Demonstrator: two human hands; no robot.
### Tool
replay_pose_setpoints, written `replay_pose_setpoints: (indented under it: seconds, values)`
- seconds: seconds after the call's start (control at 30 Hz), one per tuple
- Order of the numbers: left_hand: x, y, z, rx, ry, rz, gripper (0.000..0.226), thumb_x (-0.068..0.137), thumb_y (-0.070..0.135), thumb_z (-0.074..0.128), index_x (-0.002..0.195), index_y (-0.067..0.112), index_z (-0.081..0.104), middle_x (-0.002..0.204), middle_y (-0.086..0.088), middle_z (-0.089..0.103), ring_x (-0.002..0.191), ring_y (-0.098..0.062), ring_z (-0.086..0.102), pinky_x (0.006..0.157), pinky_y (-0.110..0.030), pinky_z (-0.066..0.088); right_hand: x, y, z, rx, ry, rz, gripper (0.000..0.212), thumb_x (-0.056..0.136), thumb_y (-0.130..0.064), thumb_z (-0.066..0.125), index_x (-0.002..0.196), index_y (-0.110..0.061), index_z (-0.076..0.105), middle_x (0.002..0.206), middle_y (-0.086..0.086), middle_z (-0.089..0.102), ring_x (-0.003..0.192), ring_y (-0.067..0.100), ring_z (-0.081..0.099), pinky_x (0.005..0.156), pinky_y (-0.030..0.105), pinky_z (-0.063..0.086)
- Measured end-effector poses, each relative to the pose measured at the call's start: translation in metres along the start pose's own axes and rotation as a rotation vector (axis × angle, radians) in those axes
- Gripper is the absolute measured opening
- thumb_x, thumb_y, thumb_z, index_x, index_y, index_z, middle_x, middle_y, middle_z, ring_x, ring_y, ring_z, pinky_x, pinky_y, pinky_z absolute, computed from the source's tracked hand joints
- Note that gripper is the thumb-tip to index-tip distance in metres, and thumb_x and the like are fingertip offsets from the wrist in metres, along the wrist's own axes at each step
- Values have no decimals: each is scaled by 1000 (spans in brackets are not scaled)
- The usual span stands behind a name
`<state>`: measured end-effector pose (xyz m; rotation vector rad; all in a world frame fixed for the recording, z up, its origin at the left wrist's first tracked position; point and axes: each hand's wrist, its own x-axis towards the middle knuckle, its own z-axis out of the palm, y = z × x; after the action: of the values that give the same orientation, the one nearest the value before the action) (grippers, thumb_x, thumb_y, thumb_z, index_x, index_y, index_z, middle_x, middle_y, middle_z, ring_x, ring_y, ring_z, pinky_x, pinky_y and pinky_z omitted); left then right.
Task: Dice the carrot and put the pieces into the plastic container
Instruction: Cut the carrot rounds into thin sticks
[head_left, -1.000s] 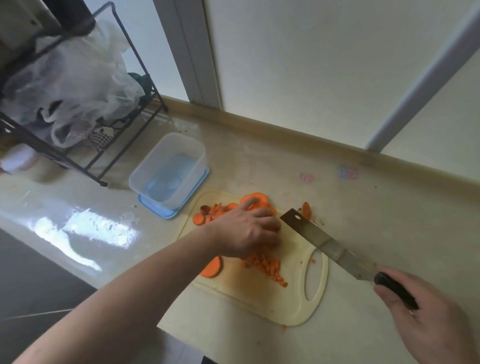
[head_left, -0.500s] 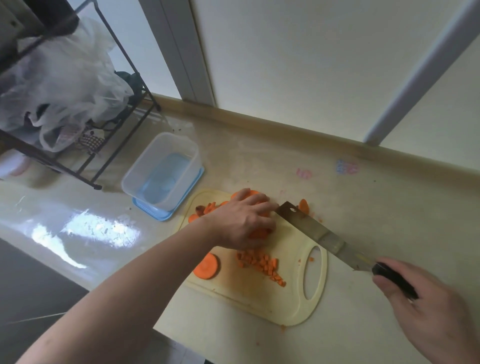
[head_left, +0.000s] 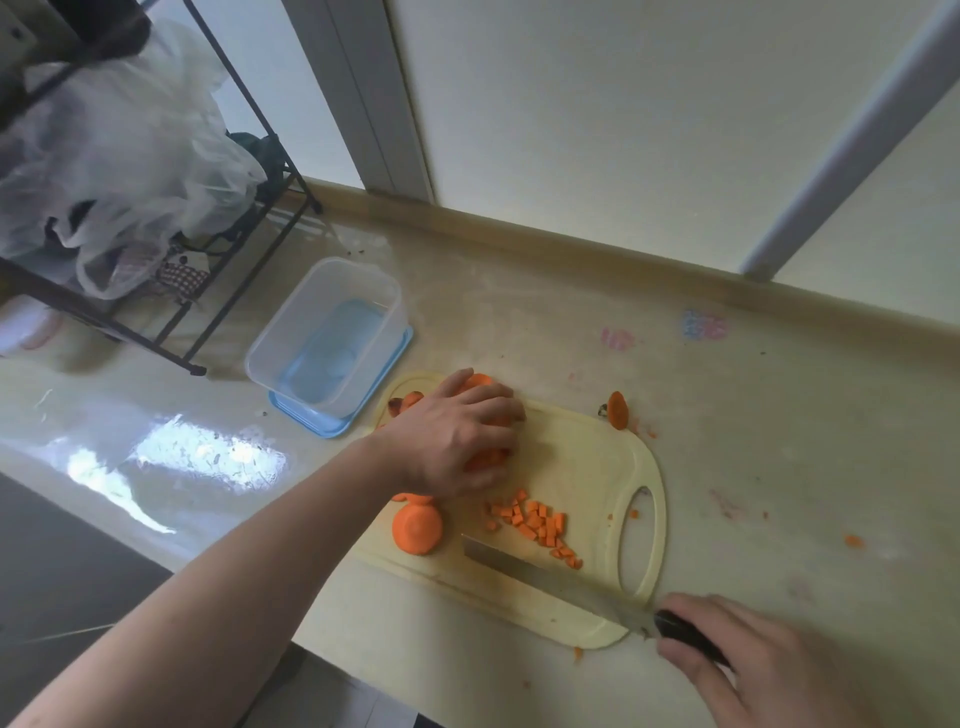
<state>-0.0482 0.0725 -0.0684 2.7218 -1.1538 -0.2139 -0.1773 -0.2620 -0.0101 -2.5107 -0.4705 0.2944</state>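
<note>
no readable text or brands anywhere; two smudgy stickers on the counter (head_left: 727, 467), one pink (head_left: 617, 339), one blue/pink (head_left: 704, 325), too blurred to read.

left hand (head_left: 457, 441) is palm-down on the cutting board (head_left: 582, 457), fingers curled over a bunch of carrot slices (head_left: 485, 457), covering most of them; more orange pokes out at the far side of the hand. one thick carrot round (head_left: 417, 529) lies on the board's near-left edge, just below the wrist. diced carrot pieces (head_left: 535, 522) sit in a loose line mid-board, between hand and knife.

right hand (head_left: 769, 670) wrapped round the black handle of the knife (head_left: 550, 571); blade lies low across the board's near edge, tip pointing left twd the round, just beside the dice. can't tell if the blade touches the board.

plastic container (head_left: 332, 332) is clear, sits on its blue lid (head_left: 332, 421), just off the board's far-left corner; no carrot visible in it.

stray bits: one carrot slice (head_left: 617, 410) standing on edge at the board's far-right edge, small crumbs on the counter to the right.

far left: black wire rack (head_left: 249, 171) w/ crumpled clear plastic bags (head_left: 119, 156), well apart from the board. wall and window frame behind.
</note>
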Motion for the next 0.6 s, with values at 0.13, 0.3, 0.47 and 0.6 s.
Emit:
replay_pose_setpoints:
  seconds: [0.13,0.3,0.47,0.6]
  values:
    - [-2,-4,0,-26,-2,-5,38,99,47,45,113,25,72,141,-2,58,141,-32,43,115,-65,28,-2,2,13,10,-21,49,31,77,-65,49,103,-48,48,76,-31,58,54,-8,53,44,14,45]
    - [-2,-7,2,-41,55,18,36,100,42,48,107,20,76,137,-3,62,136,-31,49,108,-54,41,2,4,21,-12,14,99,40,87,-74,29,104,-46,52,80,-32,60,58,-7,56,46,16,47]
    - [-3,-7,3,-72,48,-5,39,103,38,43,110,19,75,138,-2,62,138,-28,48,111,-52,37,12,10,15,-25,116,151,51,87,-75,24,107,-39,54,80,-22,69,62,7,65,46,23,50]
    - [-4,-6,3,-80,38,-30,39,103,39,41,112,19,74,138,-1,62,138,-27,47,113,-52,36,21,19,10,-22,155,159,51,85,-76,26,107,-39,52,81,-15,71,68,13,67,54,28,49]
